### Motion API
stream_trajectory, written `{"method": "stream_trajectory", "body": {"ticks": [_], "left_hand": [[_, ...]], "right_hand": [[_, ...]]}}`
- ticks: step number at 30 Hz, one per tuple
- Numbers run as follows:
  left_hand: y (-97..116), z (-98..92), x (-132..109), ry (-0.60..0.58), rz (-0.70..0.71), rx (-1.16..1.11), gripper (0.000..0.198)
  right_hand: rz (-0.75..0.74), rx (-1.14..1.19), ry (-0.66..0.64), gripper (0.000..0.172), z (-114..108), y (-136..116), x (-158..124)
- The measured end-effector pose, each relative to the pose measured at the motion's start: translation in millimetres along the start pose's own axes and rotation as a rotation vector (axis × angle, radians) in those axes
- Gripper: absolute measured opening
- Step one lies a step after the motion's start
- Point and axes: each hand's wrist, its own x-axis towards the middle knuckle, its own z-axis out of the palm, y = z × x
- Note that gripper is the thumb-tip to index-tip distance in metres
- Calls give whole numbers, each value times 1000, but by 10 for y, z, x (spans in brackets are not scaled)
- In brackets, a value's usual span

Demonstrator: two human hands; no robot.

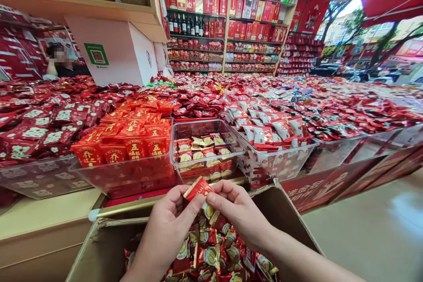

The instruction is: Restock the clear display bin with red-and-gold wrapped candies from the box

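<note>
Both hands are pinched on one candy (197, 188). The left hand (168, 224) has thumb and forefinger closed on the lower left corner of the wrapper, with the other fingers curled underneath. The right hand (238, 211) grips the right side the same way, fingertips tight on it. So neither hand is loose, and both are grasping the same piece.

The candy is a small flat packet, bright red with a thin gold edge, tilted so its left corner sits lower. It's up in the air, right over the box (99, 246) and just in front of the middle bin (211, 159).

The box is plain brown cardboard with its flaps open, stuffed with red and gold wrapped pieces directly under the hands.

Behind it is a pale table (39, 216) with a row of clear plastic bins. The middle bin is only partly filled, with gold and red pieces lying low in it. The left bin (132, 176) is heaped with orange-red packets with gold characters, and the right bin (280, 163) holds white and red ones. Past those it's red packets all across.

Further back there's a white carton (112, 50) with a green QR sticker, a person (61, 66) behind the piles on the left, and shelves (211, 9) of red boxes and bottles.
</note>
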Motion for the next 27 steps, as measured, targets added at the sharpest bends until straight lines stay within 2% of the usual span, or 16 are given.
{"method": "stream_trajectory", "body": {"ticks": [3, 5, 7, 9, 11, 13, 15, 19, 21, 24, 27], "left_hand": [[-14, -9, 16, -8, -8, -34, 14], [-20, -12, 24, -6, -14, -47, 12], [-12, 1, 17, 15, -8, -35, 13], [9, 29, -4, 19, -12, -24, 22], [27, 57, -34, -12, -24, -27, 30], [29, 74, -70, -41, -33, -43, 31], [15, 74, -109, -30, -45, -52, 27], [-17, 68, -168, 0, -29, -69, 24], [-16, 79, -181, 11, -7, -88, 28], [2, 98, -180, 59, 18, -157, 39], [17, 86, -157, 127, 8, -230, 31]], "right_hand": [[32, 83, 9, 24, 5, 17, -26], [-20, 36, 23, 22, -8, 22, -34], [-171, -130, 59, 17, -43, 23, -37], [-406, -409, 91, 14, -95, 20, -43], [-658, -676, 62, 18, -144, 14, -59], [-787, -787, -23, 23, -169, 4, -87], [-710, -710, -80, 28, -165, -6, -118], [-188, -230, 36, 27, -108, -6, -142], [12, -4, 17, 25, -75, 4, -129], [77, 98, -35, 27, -28, 17, -108], [44, 34, 19, 29, 17, 21, -111]]}}
